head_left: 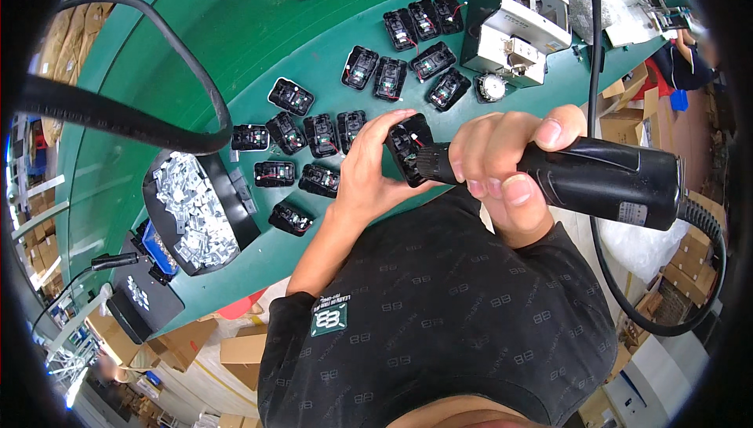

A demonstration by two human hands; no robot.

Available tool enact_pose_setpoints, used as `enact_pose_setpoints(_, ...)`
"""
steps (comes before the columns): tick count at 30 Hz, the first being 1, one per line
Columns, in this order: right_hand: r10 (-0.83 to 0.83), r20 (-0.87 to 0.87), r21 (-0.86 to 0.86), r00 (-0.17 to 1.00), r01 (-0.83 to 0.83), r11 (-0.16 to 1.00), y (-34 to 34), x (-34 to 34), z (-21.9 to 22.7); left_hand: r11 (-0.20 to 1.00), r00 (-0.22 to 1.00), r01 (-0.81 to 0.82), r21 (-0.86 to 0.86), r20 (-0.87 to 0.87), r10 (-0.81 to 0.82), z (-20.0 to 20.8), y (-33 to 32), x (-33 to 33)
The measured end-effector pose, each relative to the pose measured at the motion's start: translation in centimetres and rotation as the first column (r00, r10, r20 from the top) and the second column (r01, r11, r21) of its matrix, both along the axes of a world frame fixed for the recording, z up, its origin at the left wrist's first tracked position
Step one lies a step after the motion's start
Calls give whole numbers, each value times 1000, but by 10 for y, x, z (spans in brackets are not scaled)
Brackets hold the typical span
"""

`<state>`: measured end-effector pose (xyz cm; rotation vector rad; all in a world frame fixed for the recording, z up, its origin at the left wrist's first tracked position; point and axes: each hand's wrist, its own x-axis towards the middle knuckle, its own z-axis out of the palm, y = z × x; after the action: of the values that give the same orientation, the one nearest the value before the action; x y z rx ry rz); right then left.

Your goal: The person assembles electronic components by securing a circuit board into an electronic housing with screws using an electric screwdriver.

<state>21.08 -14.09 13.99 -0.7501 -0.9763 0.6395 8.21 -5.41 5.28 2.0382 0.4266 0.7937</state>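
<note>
In my left hand (362,173) I hold a black plastic housing (400,139) with a small circuit board and wires inside, tilted up off the table. My right hand (506,165) is wrapped around a black electric screwdriver (616,181), lying nearly level. Its ribbed nose points left and reaches to the open side of the housing; the bit's tip cannot be made out. Several similar black housings with red wires lie around on the green table, among them one housing (321,135) just left of my left hand.
A black bin (241,222) of small silvery parts stands at the left, beside a blue tray (159,249). A white machine (524,24) and a round metal-rimmed item (491,88) stand at the far right. Thick black cable (180,50) crosses the upper left; the screwdriver's cord (667,327) loops at right.
</note>
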Motion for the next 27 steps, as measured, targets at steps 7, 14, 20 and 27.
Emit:
enact_pose_setpoints(7,-2,4,-5,1000,2,1000,3,-1,-4,1000,1000,6,-5,31,-6,-1,0,2)
enact_pose_setpoints(14,-14,85,26,996,12,1000,8,-1,-5,1000,999,17,6,27,-17,8,5,4)
enact_pose_setpoints(20,20,-5,50,1000,-20,999,10,2,-10,991,1000,4,131,10,-5,13,7,5)
enact_pose_setpoints(27,4,-6,87,1000,-3,996,0,13,-22,994,997,70,88,-23,-68,7,3,13)
